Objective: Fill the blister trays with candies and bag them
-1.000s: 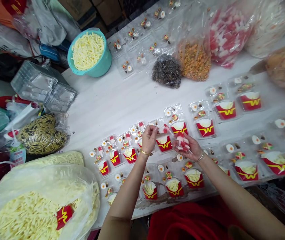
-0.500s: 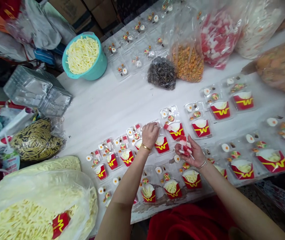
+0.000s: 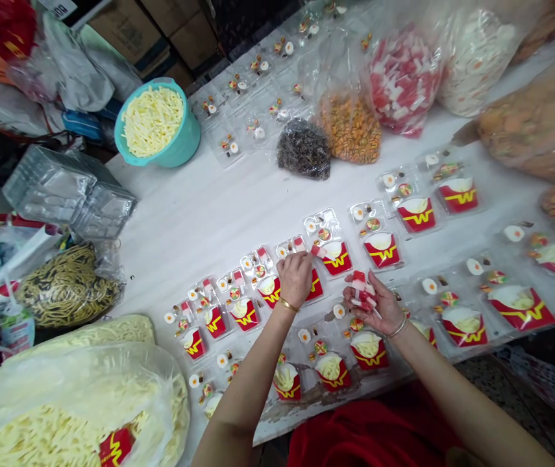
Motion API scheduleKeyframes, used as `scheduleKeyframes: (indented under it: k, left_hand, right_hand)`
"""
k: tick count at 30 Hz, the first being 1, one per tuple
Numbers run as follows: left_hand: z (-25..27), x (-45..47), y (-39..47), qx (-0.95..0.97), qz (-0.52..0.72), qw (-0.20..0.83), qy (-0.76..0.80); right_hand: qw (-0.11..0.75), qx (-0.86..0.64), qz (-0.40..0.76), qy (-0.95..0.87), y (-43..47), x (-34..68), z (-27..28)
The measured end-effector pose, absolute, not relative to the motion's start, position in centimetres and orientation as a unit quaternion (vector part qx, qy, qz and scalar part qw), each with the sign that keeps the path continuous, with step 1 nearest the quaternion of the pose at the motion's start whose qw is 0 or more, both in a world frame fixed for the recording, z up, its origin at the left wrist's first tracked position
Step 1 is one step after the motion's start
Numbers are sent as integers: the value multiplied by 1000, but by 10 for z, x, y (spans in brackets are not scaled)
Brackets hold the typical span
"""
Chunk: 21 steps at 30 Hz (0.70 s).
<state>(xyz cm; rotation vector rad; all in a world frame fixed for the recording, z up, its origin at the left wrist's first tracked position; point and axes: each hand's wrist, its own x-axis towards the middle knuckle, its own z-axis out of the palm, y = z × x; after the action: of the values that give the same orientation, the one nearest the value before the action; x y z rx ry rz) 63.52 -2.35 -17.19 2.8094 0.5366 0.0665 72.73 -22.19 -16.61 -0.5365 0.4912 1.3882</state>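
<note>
My left hand [image 3: 296,279] is over a clear blister tray in the middle row, partly covering its red fry box. Its fingers are closed together; what they pinch, if anything, is hidden. A miniature ice pop [image 3: 299,244] lies in that tray's upper right. Just beyond my fingertips, another ice pop [image 3: 318,251] lies across the neighbouring tray [image 3: 326,224]. My right hand [image 3: 385,310] is palm up, fingers curled around several red-and-white miniature ice pops [image 3: 362,288]. The trays hold tiny eggs, round colourful pieces and red fry boxes [image 3: 381,250] with a yellow zigzag.
Bags of dark bits [image 3: 303,148], tiny burgers [image 3: 351,126] and red-and-white ice pops [image 3: 404,78] stand at the back. A turquoise bowl [image 3: 189,133] of fry pieces is at upper left. A large bag of fries [image 3: 63,428] lies at lower left, below stacked clear trays [image 3: 70,188].
My left hand has drawn back slightly toward me and right, uncovering the ice pop in the tray beneath it. My right hand still holds its ice pops. The whole view has shifted slightly.
</note>
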Motion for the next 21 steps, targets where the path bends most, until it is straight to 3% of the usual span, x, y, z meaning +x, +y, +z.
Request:
scheduleKeyframes:
  k: [7, 12, 17, 21]
  left_hand:
    - [-158, 675, -44, 990, -45, 80, 103]
    - [-160, 681, -27, 992, 7, 95, 87]
    - [-117, 666, -26, 937, 152, 248, 192]
    - [-79, 657, -52, 851, 175, 424, 255]
  right_hand:
    - [715, -243, 614, 229, -230, 729, -162]
    - [732, -235, 595, 234, -237, 732, -158]
    - [757, -230, 562, 240, -239, 735, -149]
    - [765, -198, 570, 224, -236, 734, -141]
